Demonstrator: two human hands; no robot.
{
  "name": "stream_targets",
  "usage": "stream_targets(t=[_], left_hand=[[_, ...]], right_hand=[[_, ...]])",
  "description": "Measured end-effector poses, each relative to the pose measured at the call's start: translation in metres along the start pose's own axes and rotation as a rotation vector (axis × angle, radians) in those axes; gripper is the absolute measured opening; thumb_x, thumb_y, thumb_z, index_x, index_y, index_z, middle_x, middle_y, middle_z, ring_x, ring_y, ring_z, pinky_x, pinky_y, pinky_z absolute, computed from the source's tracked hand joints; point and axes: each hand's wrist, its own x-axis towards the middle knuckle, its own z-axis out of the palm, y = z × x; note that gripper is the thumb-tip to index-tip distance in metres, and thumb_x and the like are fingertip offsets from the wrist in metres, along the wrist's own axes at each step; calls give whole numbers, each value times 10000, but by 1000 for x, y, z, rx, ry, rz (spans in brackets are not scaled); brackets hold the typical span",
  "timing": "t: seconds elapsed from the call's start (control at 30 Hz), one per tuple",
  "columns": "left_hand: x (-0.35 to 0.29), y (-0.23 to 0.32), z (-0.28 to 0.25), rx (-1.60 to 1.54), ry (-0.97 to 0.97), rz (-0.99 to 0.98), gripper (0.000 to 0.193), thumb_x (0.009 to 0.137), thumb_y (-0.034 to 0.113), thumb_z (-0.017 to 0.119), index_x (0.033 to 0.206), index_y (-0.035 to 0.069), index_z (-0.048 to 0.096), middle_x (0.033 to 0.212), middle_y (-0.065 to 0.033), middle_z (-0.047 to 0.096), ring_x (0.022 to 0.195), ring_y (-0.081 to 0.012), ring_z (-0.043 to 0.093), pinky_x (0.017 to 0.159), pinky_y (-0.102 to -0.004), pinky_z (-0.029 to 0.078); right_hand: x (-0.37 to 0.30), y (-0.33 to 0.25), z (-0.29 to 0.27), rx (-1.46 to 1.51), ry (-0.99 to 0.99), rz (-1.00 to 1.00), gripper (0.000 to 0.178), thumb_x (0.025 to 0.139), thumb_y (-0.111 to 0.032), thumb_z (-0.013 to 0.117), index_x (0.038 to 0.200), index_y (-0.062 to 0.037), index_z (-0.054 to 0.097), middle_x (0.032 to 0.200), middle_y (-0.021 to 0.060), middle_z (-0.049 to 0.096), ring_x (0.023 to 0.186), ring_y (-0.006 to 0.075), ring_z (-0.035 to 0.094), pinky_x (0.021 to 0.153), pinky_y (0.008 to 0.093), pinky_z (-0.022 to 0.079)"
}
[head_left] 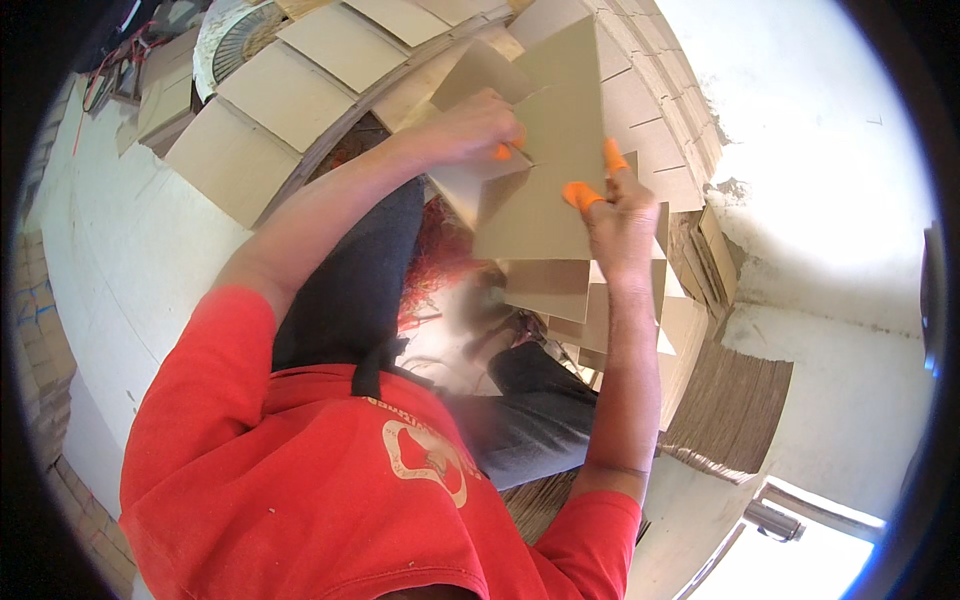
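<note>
A brown cardboard blank (562, 110) with slits and flaps is held up in front of me. My left hand (478, 128) is closed at its left side, fingers curled by a slit, with an orange cover on a fingertip. At the right edge, my right hand (622, 215) grips the board. Its thumb lies across the face and a finger runs along the edge, both in orange covers. The fingers behind the board are hidden. Below it, more cardboard pieces (545, 288) hang or stand between my arms, partly covered by the blank.
Flat cardboard sheets (285, 105) lie in overlapping rows at the upper left, and more stacks (650, 110) stand along the right wall. A corrugated pile (730, 405) is at the right. Red strands (440, 250) lie on the floor near my legs. A round fan (240, 45) is at the far left.
</note>
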Motion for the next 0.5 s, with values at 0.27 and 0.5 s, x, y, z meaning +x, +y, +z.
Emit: stream_targets(t=[0.27, 0.5], left_hand=[[4, 6, -2, -47, -9, -82, 99, 706, 108, 739, 740, 58, 661, 724, -138, 610, 838, -316, 595, 788, -419, 445], [-3, 21, -11, 47, 157, -42, 473, 673, 110, 781, 1112, 67, 610, 1115, -81, 636, 1161, -295, 523, 971, -425, 406]], right_hand=[[-7, 19, 51, -304, -309, 14, 442, 778, -89, 748, 1129, 103, 558, 777, 177, 613, 690, 259, 596, 594, 380, 465], [-5, 32, 29, -112, -52, 100, 578, 803, -267, 753, 1241, 52, 553, 843, 251, 655, 805, 375, 662, 719, 451, 520]])
